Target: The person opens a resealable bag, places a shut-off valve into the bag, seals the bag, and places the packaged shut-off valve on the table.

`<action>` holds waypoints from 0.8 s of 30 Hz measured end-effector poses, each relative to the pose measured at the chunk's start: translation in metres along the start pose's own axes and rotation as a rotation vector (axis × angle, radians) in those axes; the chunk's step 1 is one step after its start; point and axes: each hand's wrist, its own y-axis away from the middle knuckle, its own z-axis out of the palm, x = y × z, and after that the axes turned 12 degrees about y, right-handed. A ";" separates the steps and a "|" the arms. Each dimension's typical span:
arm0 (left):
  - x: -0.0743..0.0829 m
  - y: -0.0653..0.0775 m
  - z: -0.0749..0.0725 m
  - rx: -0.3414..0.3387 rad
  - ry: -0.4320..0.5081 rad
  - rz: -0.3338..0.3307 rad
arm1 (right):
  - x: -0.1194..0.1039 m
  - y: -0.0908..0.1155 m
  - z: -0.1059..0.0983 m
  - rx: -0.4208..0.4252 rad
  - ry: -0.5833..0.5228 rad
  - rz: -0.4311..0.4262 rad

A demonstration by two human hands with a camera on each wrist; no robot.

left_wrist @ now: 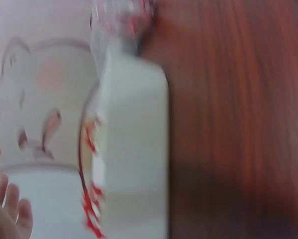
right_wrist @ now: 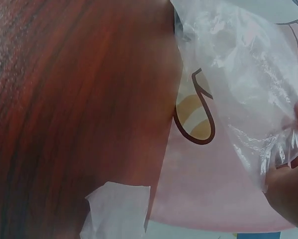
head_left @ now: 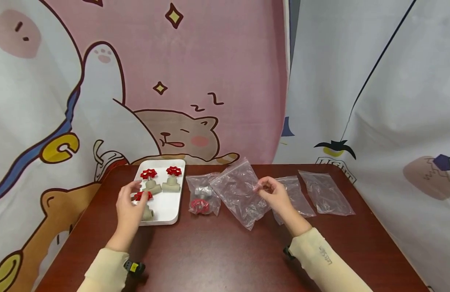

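My left hand [head_left: 129,202] hovers over the front left of a white tray [head_left: 170,217], fingers apart around the red handwheel of a valve [head_left: 143,196] without gripping it. In the left wrist view its fingers [left_wrist: 12,199] stay away from the red wheels. Two more valves [head_left: 171,180] with red handwheels and beige bodies stand at the back of the tray. My right hand [head_left: 277,196] pinches the edge of a clear zip bag [head_left: 243,192] between thumb and fingers. The bag hangs tilted and looks flat, with nothing inside.
Between the tray and the held bag lies a bagged valve [head_left: 201,200] with a red handwheel. Right of the held bag, two flat clear bags [head_left: 325,192] lie on the brown table [head_left: 217,259]. A printed curtain [head_left: 225,61] hangs behind the table.
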 end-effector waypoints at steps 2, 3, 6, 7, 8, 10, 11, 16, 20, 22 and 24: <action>0.011 0.000 0.014 -0.113 0.049 0.046 | 0.000 0.001 0.002 -0.004 -0.010 0.002; 0.017 0.001 0.022 -0.176 0.077 0.063 | -0.001 0.002 0.003 -0.010 -0.017 0.003; 0.032 0.005 0.041 -0.366 0.134 0.086 | -0.009 0.005 0.005 -0.034 -0.027 -0.005; 0.037 0.007 0.046 -0.426 0.142 0.087 | -0.012 0.006 0.005 -0.045 -0.026 -0.009; 0.042 0.009 0.051 -0.483 0.152 0.082 | -0.016 0.008 0.006 -0.055 -0.018 -0.018; 0.050 0.013 0.060 -0.575 0.172 0.065 | -0.024 0.011 0.007 -0.078 -0.006 -0.037; 0.054 0.015 0.064 -0.609 0.173 0.059 | -0.026 0.012 0.008 -0.088 -0.010 -0.047; 0.062 0.021 0.078 -0.684 0.203 0.011 | -0.009 0.008 0.014 -0.139 -0.026 -0.073; 0.064 0.025 0.083 -0.702 0.222 -0.058 | 0.000 0.005 0.016 -0.161 -0.009 -0.078; 0.066 0.026 0.084 -0.706 0.249 -0.094 | -0.002 0.006 0.016 -0.165 -0.007 -0.084; 0.069 0.027 0.084 -0.706 0.280 -0.124 | -0.009 0.007 0.015 -0.168 -0.008 -0.086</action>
